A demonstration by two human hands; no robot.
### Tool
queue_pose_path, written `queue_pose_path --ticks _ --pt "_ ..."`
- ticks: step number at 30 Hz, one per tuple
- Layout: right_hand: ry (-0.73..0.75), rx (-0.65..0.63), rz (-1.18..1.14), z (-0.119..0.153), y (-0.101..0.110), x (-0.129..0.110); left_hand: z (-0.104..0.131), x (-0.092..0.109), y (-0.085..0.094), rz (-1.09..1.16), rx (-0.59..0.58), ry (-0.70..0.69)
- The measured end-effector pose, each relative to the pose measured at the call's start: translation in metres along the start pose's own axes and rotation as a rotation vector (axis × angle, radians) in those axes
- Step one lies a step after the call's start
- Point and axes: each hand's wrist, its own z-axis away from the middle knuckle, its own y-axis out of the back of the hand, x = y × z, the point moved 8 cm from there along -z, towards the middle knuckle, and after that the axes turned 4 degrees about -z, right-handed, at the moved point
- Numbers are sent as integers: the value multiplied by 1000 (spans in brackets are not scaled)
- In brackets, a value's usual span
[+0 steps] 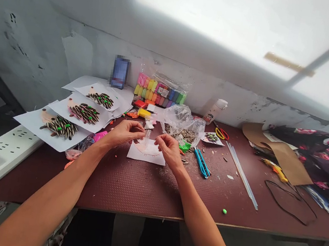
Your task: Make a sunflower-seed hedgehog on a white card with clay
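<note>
My left hand [130, 133] and my right hand [168, 148] are raised over a small white sheet [146, 156] with a pinkish shape and short drawn lines. Between them is a small clear plastic wrapper [146, 139], held in the closed fingers of my left hand. The fingers of my right hand are pinched together near its other side; what they hold, if anything, is too small to make out. Just behind my hands lies a bit of white clay [149, 125]. To the right, an open clear bag of striped seeds [183, 133] touches some green clay [185, 146].
Sheets with seed hedgehogs [62, 127] and a white power strip [13, 149] are at left. Colored clay packs [159, 93], a phone [120, 72] and a bottle [215, 111] stand behind. A blue cutter [202, 163], scissors [221, 133], glue sticks [243, 175] and glue gun [278, 171] lie right.
</note>
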Motion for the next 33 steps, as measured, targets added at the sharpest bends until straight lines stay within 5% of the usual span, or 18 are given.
queue_pose_path --ticks 33 --pt "-40 2 -73 -1 -1 8 -1 -1 0 -27 3 14"
